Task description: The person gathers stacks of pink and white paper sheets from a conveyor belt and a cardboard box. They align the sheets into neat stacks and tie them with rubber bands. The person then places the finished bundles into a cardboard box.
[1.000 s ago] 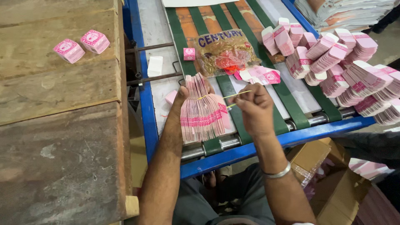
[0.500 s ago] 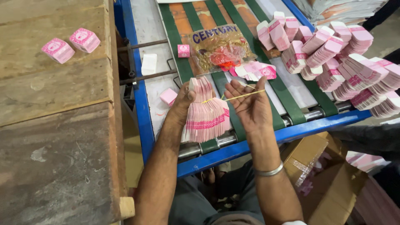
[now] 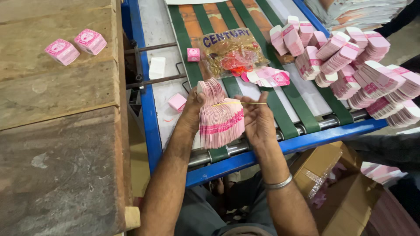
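Head view looks down on a wooden desk (image 3: pixel 57 131) at nine o'clock and a blue-framed conveyor (image 3: pixel 280 144) with green belts at twelve. Centre frame, the left hand (image 3: pixel 192 109) grips a fanned stack of pink cartons (image 3: pixel 221 118); the right hand (image 3: pixel 258 120), at its three o'clock, pinches a stretched yellow rubber band (image 3: pixel 240 103) over the stack.

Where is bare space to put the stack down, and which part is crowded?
Free: the wooden table nearer than the two pink packets, and the grey strip beside the blue rail above the white box. Crowded: the belts' right side, covered with pink stacks.
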